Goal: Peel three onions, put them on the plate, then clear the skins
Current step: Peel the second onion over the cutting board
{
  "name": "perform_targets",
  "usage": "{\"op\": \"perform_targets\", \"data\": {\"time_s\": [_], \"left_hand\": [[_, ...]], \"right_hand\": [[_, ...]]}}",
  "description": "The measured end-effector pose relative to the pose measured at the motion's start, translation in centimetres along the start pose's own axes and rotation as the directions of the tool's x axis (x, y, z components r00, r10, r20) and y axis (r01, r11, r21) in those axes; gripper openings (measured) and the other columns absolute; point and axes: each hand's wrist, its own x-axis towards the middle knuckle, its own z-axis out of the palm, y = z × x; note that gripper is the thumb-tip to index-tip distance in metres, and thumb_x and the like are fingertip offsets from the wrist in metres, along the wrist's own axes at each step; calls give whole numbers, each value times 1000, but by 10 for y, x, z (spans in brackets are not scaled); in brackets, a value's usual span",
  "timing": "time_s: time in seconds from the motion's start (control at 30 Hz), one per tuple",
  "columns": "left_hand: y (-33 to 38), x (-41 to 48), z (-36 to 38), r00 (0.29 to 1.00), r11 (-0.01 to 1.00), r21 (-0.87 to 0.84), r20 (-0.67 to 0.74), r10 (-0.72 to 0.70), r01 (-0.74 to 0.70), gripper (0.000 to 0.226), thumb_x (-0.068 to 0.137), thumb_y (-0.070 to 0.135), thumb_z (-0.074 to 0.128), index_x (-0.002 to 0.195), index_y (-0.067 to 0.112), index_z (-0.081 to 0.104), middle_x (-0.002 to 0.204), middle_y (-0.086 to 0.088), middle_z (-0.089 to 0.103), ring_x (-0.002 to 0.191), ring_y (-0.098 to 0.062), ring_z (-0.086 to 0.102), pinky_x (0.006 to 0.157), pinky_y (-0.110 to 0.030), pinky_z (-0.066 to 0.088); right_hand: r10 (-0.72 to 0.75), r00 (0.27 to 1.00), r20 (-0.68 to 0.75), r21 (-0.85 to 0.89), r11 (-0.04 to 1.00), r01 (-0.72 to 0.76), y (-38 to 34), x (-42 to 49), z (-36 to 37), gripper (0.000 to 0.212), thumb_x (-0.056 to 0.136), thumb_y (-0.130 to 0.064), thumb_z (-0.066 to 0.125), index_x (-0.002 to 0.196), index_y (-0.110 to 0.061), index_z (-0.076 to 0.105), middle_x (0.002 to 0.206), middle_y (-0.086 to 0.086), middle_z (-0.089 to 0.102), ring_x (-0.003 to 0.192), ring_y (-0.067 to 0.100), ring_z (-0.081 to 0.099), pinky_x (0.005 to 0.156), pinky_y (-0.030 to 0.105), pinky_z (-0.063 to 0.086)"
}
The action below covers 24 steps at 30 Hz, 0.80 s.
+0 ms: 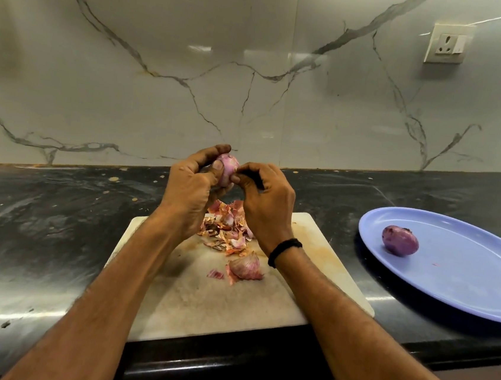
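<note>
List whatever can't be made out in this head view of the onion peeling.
Head view only:
- held onion: mostly covered by fingers of the left hand and right hand; remaining skin cannot be judged.
- plate: its right part is cut off by the frame edge; beyond the one peeled onion, its contents are unknown.
- skins: pile's far side hidden behind both wrists.
- pale piece on the cutting board: shell or onion part, unclear.

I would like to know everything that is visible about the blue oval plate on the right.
The blue oval plate looks like smooth glossy plastic with a shallow raised rim. It lies flat on the black stone counter, right of the white cutting board and apart from it. One peeled purple onion rests on its left part. The picture edge cuts off its right end. No hand touches it.
</note>
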Motion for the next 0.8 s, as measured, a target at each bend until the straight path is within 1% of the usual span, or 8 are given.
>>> {"op": "perform_targets", "data": {"time_s": [0.17,0.33,0.43,0.5,0.63,0.67,0.73,0.8], "left_hand": [[-2,-1,1,1000,997,70,4,19,-19,29,101,3,53,119,21,68,131,-8,65,113,-30,67,95,-43,58],[-2,-3,5,1000,999,43,-19,17,-17,28,99,3,56,119,18,68,130,-9,66,115,-31,66,92,-40,59],[-3,-4,9,999,999,30,-32,12,-11,27,98,4,58,119,18,69,128,-8,67,114,-28,68,92,-39,60],[-3,-4,10,999,1000,15,-53,-3,3,27,98,5,58,121,15,68,126,-10,68,109,-26,69,87,-36,61],[4,-4,13,988,984,-150,-103,-115,99,23,104,13,50,118,11,67,117,-17,69,86,-23,71,74,-35,64],[7,-4,14,982,971,-206,-118,-147,120,23,105,14,48,117,10,67,113,-17,69,87,-25,71,73,-37,64],[10,-4,15,969,944,-296,-152,-196,145,26,107,14,44,117,6,66,115,-19,66,100,-33,69,76,-42,64],[11,-4,14,959,931,-330,-177,-223,156,27,108,12,42,119,4,65,118,-20,63,108,-37,65,80,-46,63]], "right_hand": [[-60,997,49,-43,997,63,3,0,-1,7,86,-4,71,93,-4,71,88,6,66,79,8,55,72,4,43],[-87,995,40,-55,995,89,4,1,-1,3,86,-2,69,88,-3,71,84,7,67,77,13,57,71,7,45],[-86,994,64,-92,992,92,6,0,0,4,86,0,64,84,-3,67,82,8,64,76,16,56,68,17,46],[-95,992,84,-120,987,105,4,-2,2,6,85,-1,59,82,-3,63,80,8,61,75,16,52,67,21,43],[-92,990,103,-140,984,106,-1,-3,5,7,82,-1,51,85,-4,57,83,8,57,77,15,47,67,16,37],[-82,992,100,-135,986,95,-1,-3,5,8,82,1,52,87,-3,57,84,8,56,78,16,48,67,16,37],[-49,995,82,-131,990,59,1,-2,4,10,83,4,55,89,-3,56,85,7,56,77,17,49,65,21,41],[-15,998,60,-123,992,22,2,-2,1,15,83,7,57,94,-3,57,88,8,58,80,18,53,68,25,45]]}}
